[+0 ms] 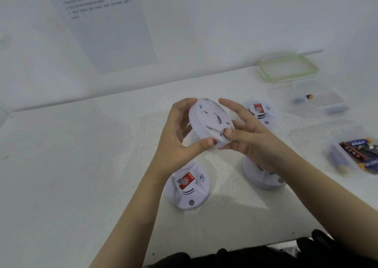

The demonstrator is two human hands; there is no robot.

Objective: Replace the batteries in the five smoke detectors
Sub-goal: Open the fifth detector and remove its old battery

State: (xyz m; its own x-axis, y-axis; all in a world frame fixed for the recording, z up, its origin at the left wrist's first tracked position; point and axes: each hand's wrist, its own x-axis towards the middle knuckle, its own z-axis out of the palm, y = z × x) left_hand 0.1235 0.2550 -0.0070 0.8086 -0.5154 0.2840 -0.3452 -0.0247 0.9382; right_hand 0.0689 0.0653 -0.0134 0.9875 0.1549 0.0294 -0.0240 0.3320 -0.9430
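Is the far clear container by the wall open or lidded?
Open: the container has no lid on; a green-rimmed lid lies flat behind it.

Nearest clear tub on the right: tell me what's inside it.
The clear tub holds batteries, blue and red wrapped. Their count is unclear: they overlap, blur, and run off frame.

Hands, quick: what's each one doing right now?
Left hand: holds the raised smoke detector by its rim.
Right hand: holds the same smoke detector, thumb on its back.
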